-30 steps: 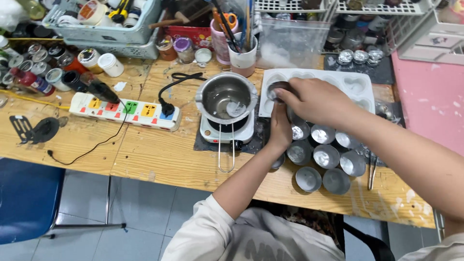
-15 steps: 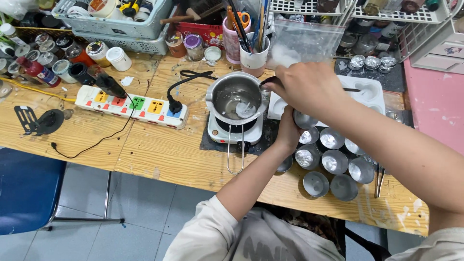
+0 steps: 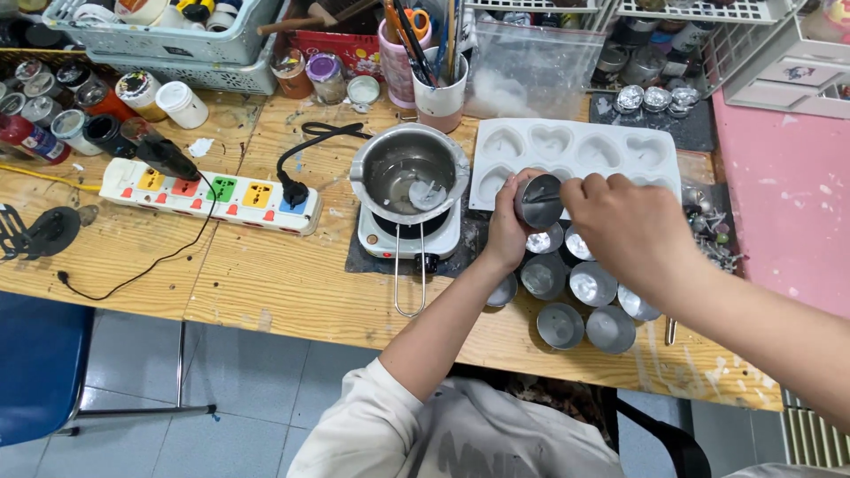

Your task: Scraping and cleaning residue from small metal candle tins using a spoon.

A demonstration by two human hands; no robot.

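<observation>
My left hand [image 3: 506,232] grips a small metal tin [image 3: 538,201], tilted on its side above the table. My right hand [image 3: 630,232] reaches to the tin's open mouth, fingers curled at its rim; whether they hold anything I cannot tell. Below them stand several more round metal tins [image 3: 591,285] in a cluster. To the left, a steel melting pot [image 3: 409,171] with a wire handle sits on a small white electric hotplate [image 3: 413,239]. A white heart-shaped silicone mould [image 3: 575,150] lies just behind the hands.
A white power strip [image 3: 209,194] with coloured switches lies at the left, a black plug cable running to the hotplate. Jars, a cup of brushes and scissors [image 3: 438,84], baskets and a plastic bag line the back. A pink surface [image 3: 788,204] is at the right, a blue chair [image 3: 35,372] below left.
The left hand has lifted a tin up from the cluster and tilted it. My right hand has moved from the mould and pot area to the tin's mouth. The view has shifted.
</observation>
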